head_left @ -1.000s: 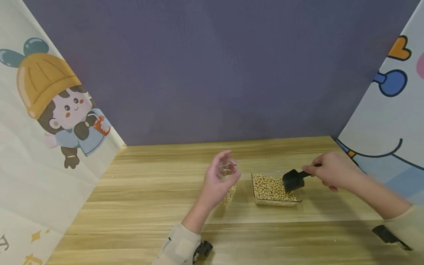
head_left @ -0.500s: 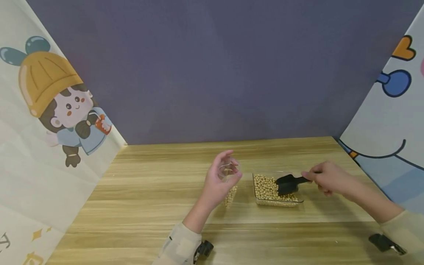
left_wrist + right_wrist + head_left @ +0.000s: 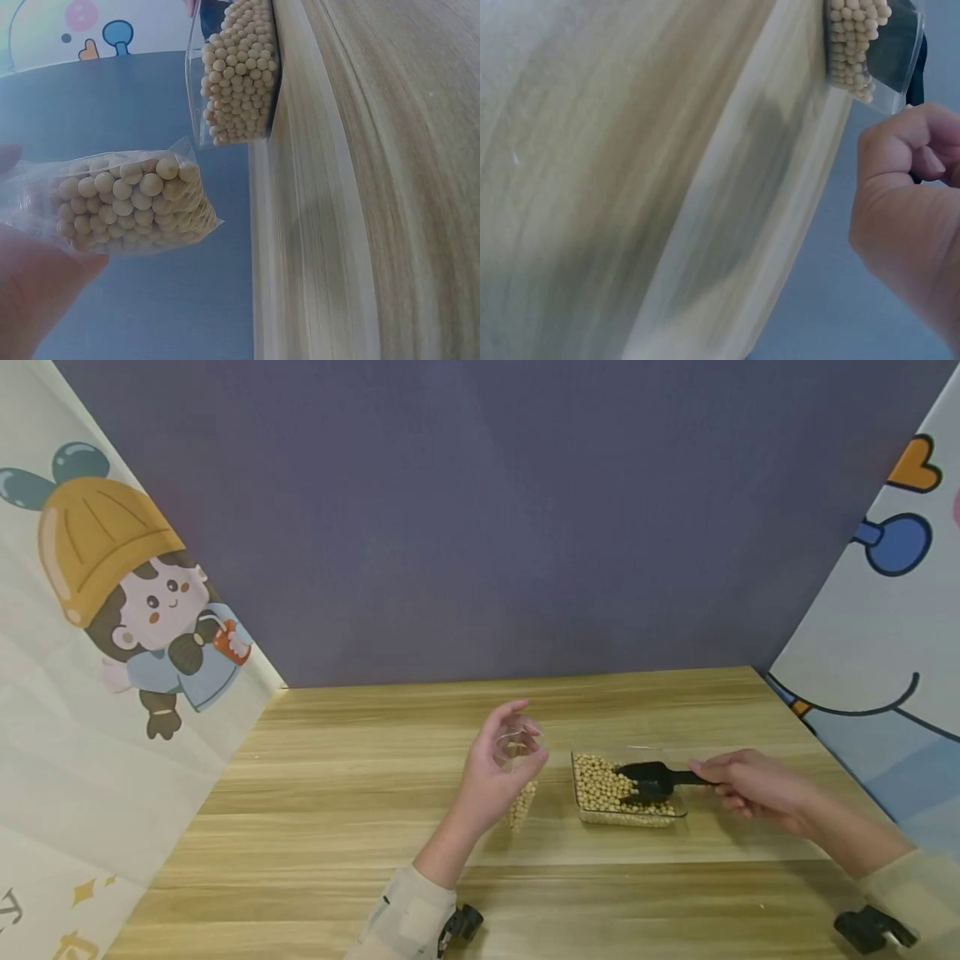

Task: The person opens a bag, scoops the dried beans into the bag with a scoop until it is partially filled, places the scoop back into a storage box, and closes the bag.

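Note:
My left hand (image 3: 491, 777) grips the open top of a clear plastic bag (image 3: 135, 199), which hangs below the fingers, partly filled with round beige beans. To its right, a clear rectangular box (image 3: 630, 818) holds more of these soybean-like beans (image 3: 600, 785). My right hand (image 3: 765, 785) pinches the handle of a black scoop (image 3: 648, 779), whose head lies in the beans on the box's right side. In the right wrist view the fingers (image 3: 907, 142) curl round the handle beside the box, and most of the scoop is hidden.
Both hands work over a wood-grain table (image 3: 337, 793). A dark blue-grey wall (image 3: 480, 527) stands behind it. Cartoon-printed panels flank the left (image 3: 150, 635) and right (image 3: 877, 635) sides. A tiny white speck (image 3: 762, 907) lies near the front right.
My right hand has come down and toward the front, tipping the scoop from steep to nearly level as its head moved left into the beans. The left hand and bag stay almost still.

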Available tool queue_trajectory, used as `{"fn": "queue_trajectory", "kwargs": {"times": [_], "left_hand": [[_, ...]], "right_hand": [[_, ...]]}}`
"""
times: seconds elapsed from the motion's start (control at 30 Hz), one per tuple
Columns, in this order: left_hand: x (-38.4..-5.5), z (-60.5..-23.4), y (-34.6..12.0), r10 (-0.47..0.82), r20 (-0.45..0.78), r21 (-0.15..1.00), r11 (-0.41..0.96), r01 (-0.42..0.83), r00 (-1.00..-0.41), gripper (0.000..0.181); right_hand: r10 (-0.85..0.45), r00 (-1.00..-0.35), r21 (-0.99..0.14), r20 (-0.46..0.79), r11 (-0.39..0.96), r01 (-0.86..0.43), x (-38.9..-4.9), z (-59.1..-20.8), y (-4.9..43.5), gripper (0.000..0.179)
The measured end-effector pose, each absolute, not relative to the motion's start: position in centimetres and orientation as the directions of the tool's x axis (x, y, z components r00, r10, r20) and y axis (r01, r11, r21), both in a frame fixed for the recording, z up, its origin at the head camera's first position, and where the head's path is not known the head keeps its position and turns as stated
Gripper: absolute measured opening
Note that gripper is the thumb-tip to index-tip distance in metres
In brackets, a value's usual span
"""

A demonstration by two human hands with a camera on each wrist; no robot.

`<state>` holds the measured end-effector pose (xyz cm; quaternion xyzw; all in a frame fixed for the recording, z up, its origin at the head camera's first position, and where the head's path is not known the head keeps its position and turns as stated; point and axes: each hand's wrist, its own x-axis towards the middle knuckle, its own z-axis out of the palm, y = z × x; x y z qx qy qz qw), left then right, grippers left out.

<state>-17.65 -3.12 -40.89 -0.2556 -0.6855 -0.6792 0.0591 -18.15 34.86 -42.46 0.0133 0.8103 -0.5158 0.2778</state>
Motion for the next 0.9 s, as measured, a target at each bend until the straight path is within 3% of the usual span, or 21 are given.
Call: {"fn": "queue_trajectory", "kwargs": {"times": [0.9], "left_hand": [[-17.5,-41.0,-3.1,0.277,0.404,0.913,-0.057,0.405,-0.872,0.063]], "right_hand": [[-0.323,-0.848,-0.877,-0.421,0.384,0.289,-18.0,-42.6,32.8,0.038]]}}
